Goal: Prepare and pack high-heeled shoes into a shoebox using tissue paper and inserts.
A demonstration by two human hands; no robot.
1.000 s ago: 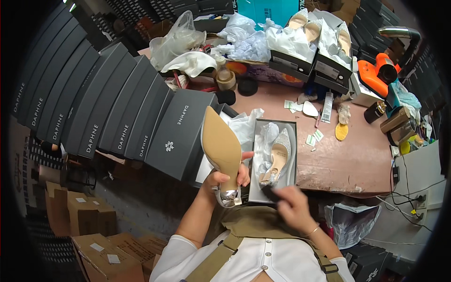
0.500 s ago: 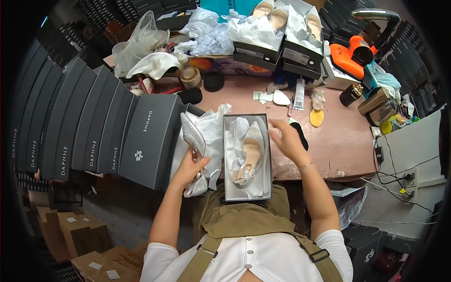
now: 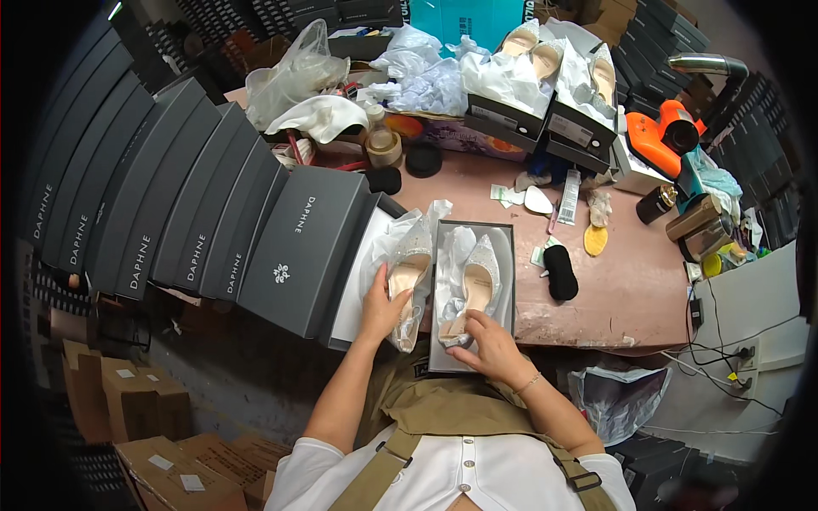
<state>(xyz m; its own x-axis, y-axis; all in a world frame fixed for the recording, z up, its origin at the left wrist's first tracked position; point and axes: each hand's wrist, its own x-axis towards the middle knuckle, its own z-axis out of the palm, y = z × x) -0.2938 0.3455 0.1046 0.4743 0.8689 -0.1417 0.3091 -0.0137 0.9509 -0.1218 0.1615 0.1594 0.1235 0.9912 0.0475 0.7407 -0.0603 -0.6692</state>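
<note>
At the near edge of the table point(image 3: 588, 325), both forearms slope up from below and angle inward, the hands side by side. The left hand point(image 3: 380, 308) grasps one glittery shoe point(image 3: 410, 274) by its rear half, thumb across the opening and fingers along the outer side. The right hand point(image 3: 492, 351), a thin bracelet point(image 3: 530, 382) at its wrist, has its fingers bent at the heel end of the other shoe point(image 3: 479, 285); whether they grip it or only touch it, I cannot tell.

That other shoe lies in an open box point(image 3: 509, 298), with the box walls around it and white paper point(image 3: 457, 247) beside it. The held shoe is just left of this box, over more white paper; whether it rests there is unclear. A big grey box point(image 3: 300, 247) and a row of tilted grey boxes point(image 3: 166, 196) crowd the left. To the right lie a black pad point(image 3: 561, 272), a yellow sponge point(image 3: 596, 241) and a white tube point(image 3: 569, 198). Farther back are two shoe boxes filled with shoes and paper, and an orange tool point(image 3: 652, 145).

Both shoes are sole down, pointed toes away from the person. The held one's long axis leans slightly right toward the toe; the boxed one's leans more to the right.
</note>
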